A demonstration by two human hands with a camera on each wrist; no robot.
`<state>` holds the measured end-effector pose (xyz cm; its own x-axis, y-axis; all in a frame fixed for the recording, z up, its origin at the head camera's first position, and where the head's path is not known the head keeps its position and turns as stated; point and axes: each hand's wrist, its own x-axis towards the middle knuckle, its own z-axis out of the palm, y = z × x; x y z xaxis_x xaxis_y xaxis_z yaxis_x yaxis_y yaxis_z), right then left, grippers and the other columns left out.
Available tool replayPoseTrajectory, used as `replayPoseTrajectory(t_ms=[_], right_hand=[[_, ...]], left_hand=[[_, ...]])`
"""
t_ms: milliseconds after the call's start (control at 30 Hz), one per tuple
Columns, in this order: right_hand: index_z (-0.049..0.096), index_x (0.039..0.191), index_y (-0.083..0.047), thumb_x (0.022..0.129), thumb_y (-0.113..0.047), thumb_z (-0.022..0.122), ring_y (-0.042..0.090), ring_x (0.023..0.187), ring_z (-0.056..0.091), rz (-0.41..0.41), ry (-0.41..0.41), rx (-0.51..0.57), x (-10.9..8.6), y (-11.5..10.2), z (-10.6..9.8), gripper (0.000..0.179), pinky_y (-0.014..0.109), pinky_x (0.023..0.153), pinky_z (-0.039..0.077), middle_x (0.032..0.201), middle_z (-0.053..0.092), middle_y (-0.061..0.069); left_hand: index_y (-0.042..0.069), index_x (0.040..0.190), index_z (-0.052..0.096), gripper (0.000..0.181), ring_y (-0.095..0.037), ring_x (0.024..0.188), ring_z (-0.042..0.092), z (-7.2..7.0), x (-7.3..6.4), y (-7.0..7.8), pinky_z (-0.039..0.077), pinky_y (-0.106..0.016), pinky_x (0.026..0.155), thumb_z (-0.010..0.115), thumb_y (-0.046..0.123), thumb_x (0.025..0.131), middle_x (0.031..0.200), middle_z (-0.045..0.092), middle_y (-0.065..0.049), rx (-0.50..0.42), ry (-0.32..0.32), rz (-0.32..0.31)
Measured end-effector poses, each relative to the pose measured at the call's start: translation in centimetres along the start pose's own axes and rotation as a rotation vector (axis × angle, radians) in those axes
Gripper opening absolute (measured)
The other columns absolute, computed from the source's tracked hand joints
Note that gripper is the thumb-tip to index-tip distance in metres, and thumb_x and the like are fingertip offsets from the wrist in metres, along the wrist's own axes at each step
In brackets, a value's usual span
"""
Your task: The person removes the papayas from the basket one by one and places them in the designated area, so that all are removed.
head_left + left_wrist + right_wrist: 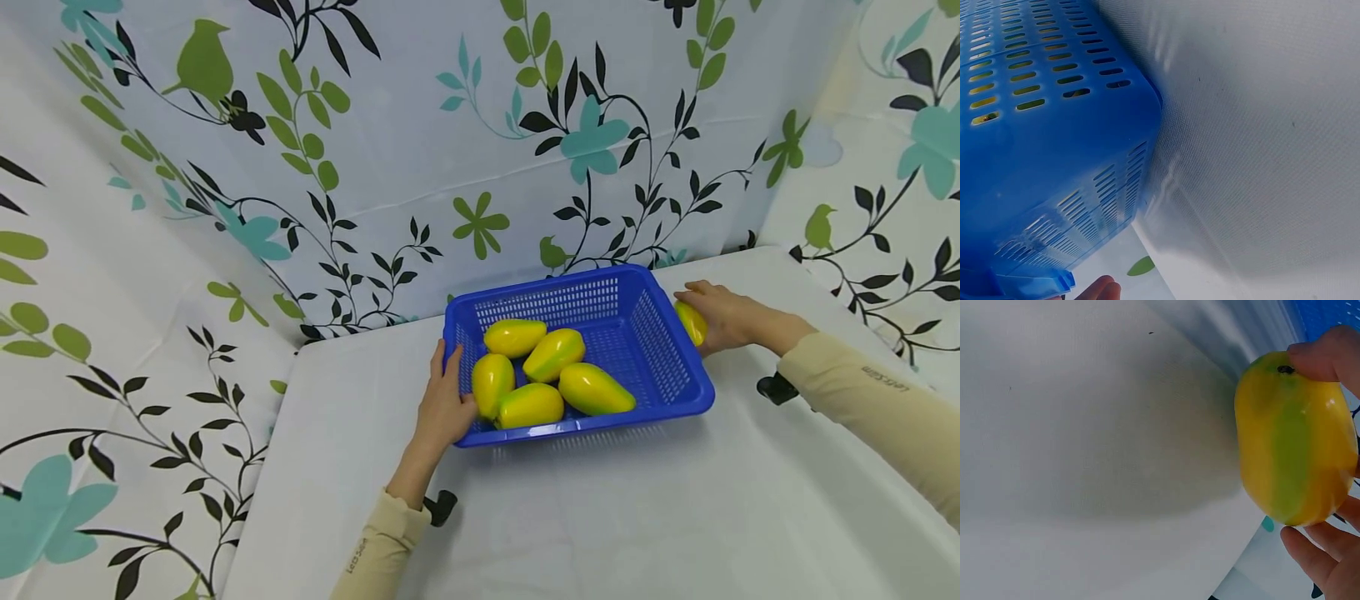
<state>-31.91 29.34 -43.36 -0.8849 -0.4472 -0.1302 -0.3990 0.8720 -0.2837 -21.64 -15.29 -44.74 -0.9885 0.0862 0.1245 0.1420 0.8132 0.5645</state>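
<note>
My two hands are well apart, one at each end of the basket. My right hand [723, 318], right of centre in the frame, is clamped on a yellow fruit [690, 323], which I hold just outside the basket's right rim; I can't tell whether it touches that rim. The right wrist view shows my thumb near the dark stem spot and my fingertips at the other end, with a green stripe down the skin between. My left hand [442, 410], left of the frame's centre, lies at the left rim, thumb by the near corner; I can't tell whether it grips the rim or only rests on it.

Between my hands, a little right of the middle, sits the blue basket [609, 343], slotted and slightly askew. In its left and middle part lie five more fruits [553, 355], yellow tinged with green, bunched close together.

My beige sleeves [862, 400] come in from the bottom and the right edge, both lettered. Under everything is the white table [360, 433], and across the top and both sides hangs patterned cloth [405, 100] with leaves, flowers and birds
</note>
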Motion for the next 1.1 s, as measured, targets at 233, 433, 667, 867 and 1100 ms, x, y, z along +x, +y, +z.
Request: replayPoseTrajectory(t_ms=[233,433,667,867,1100], right_hand=[[0.045,0.138,0.01,0.059,-0.042,0.091,0.049,0.116,0.046,-0.021,0.021,0.017,-0.2,-0.1,0.2,0.106,0.065,0.093,0.044,0.136,0.04,0.033],[0.044,0.14,0.008,0.059,-0.044,0.091,0.049,0.119,0.045,-0.006,0.017,0.017,-0.4,-0.1,0.3,0.107,0.066,0.093,0.043,0.139,0.038,0.032],[0.044,0.141,0.007,0.066,-0.048,0.086,0.054,0.124,0.041,0.01,0.044,-0.012,-0.4,-0.1,-0.4,0.102,0.069,0.092,0.041,0.142,0.035,0.036],[0.043,0.141,0.009,0.082,-0.04,0.076,0.055,0.125,0.041,0.022,0.103,-0.027,-0.7,-1.0,-2.9,0.083,0.07,0.094,0.038,0.14,0.039,0.037],[0.042,0.142,0.007,0.091,-0.034,0.067,0.053,0.126,0.042,0.005,0.156,-0.022,-0.7,-3.6,-4.9,0.071,0.069,0.096,0.039,0.141,0.039,0.035]], left_hand=[[0.003,0.154,0.03,0.078,-0.041,0.14,0.034,0.1,0.0,0.2,0.048,-0.054,0.096,0.052,0.003,0.078,0.164,0.008,-0.017,-0.004,0.006,0.007],[0.002,0.153,0.03,0.078,-0.041,0.141,0.034,0.1,-0.1,0.2,0.05,-0.052,0.094,0.052,0.003,0.078,0.163,0.008,-0.018,-0.003,0.009,0.018],[0.002,0.153,0.031,0.077,-0.042,0.14,0.034,0.1,-0.1,0.2,0.047,-0.055,0.097,0.051,0.002,0.078,0.163,0.009,-0.018,0.008,0.012,0.014],[0.003,0.153,0.032,0.077,-0.042,0.14,0.035,0.0,-0.1,0.1,0.044,-0.056,0.1,0.052,0.002,0.079,0.163,0.009,-0.018,0.015,0.013,0.012],[0.003,0.153,0.031,0.078,-0.043,0.14,0.034,0.0,0.0,0.1,0.041,-0.058,0.102,0.052,0.003,0.078,0.163,0.008,-0.018,0.01,0.004,0.005]])
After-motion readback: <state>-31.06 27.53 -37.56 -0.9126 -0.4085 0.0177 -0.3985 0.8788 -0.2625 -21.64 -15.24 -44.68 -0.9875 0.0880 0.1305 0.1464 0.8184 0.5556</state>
